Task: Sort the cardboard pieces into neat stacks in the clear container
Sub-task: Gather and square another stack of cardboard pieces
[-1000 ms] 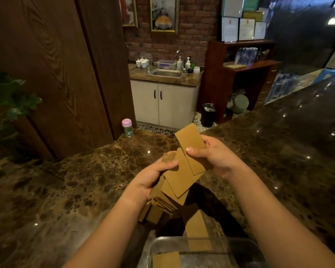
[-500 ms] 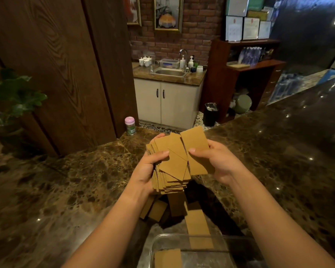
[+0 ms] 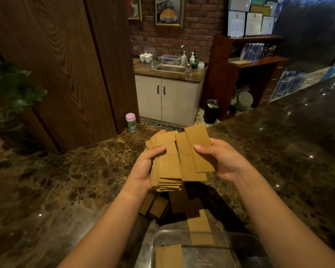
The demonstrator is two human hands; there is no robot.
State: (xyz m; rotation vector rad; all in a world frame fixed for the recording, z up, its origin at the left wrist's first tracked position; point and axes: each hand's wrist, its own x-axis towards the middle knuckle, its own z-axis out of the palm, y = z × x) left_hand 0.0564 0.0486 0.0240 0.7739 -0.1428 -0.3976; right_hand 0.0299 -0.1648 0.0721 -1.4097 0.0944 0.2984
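My left hand grips a thick stack of brown cardboard pieces, thumb across its front, held above the marble counter. My right hand pinches two or three loose pieces that overlap the stack's right side. Several more cardboard pieces lie scattered on the counter beneath the hands. The clear container sits at the bottom edge of the view, with one cardboard piece inside its left part. Another piece lies just beyond the container's far rim.
The dark marble counter stretches left and right. A small pink-lidded jar stands at its far edge. A potted plant is at the left. Beyond are a wood panel wall, a sink cabinet and shelves.
Both hands have risen and come together. The fanned, crooked pieces have been pushed into a squarer stack in my left hand, with my right hand's pieces now lying alongside it.
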